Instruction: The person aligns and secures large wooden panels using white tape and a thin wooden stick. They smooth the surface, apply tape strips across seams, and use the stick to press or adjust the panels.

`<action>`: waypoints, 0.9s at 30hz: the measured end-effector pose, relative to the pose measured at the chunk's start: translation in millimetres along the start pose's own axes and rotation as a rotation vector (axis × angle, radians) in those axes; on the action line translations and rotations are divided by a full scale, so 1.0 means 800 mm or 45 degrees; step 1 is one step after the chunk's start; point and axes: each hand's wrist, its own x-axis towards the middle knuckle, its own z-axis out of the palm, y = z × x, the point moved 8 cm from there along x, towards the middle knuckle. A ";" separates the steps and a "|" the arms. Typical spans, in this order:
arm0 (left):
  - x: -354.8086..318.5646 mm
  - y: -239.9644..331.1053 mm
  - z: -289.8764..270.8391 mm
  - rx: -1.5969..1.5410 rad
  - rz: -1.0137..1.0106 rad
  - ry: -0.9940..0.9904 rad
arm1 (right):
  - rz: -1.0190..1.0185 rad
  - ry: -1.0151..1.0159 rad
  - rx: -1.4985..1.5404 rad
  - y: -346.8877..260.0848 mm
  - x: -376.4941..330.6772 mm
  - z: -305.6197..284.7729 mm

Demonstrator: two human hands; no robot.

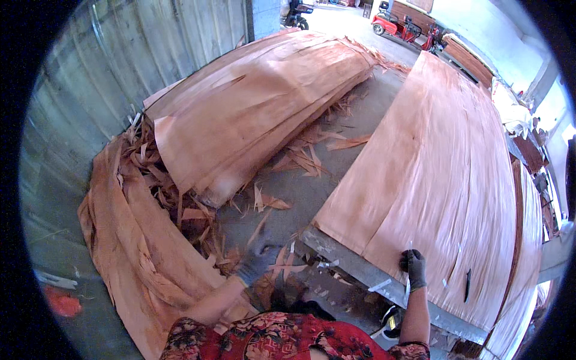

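- We are seeing a corrugated metal wall (90,102) standing along the far left.
- Beside it, we are finding loose wood veneer sheets (144,240) lying rumpled and folded, running down toward the lower edge.
- Next, torn veneer scraps (195,219) are lying heaped against those sheets and scattering across the grey floor (384,99).
- Beyond the heap, we are viewing a wide veneer pile (258,108), its top sheet creasing and curling at the near corner.
- Our left hand (257,264), wearing a dark glove, is hovering above the scraps near the loose sheets; it is blurring, so we cannot tell whether its fingers are closing on anything.
- At the back, a dark scooter (297,13) and, farther right, a red three-wheeler (390,27) are standing.
- Our right hand (414,268), also gloved, is curling its fingers around a thin whitish strip (408,287) at the near edge of the right-hand veneer stack (438,162).
- That stack is lying flat on a grey-edged surface (345,257), its top showing long lengthwise splits.
- Right of that hand, a slim black tool (467,285) is resting on the stack.
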 end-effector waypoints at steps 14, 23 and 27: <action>-0.024 -0.206 -0.360 0.254 -0.671 0.745 | -0.278 -0.131 -0.198 -0.088 0.107 0.192; 0.418 -0.152 -0.425 0.344 -0.198 0.256 | -0.071 0.313 -0.191 -0.079 0.101 0.186; 0.599 -0.054 -0.323 0.287 0.058 -0.035 | 0.016 0.552 -0.290 -0.081 0.101 0.190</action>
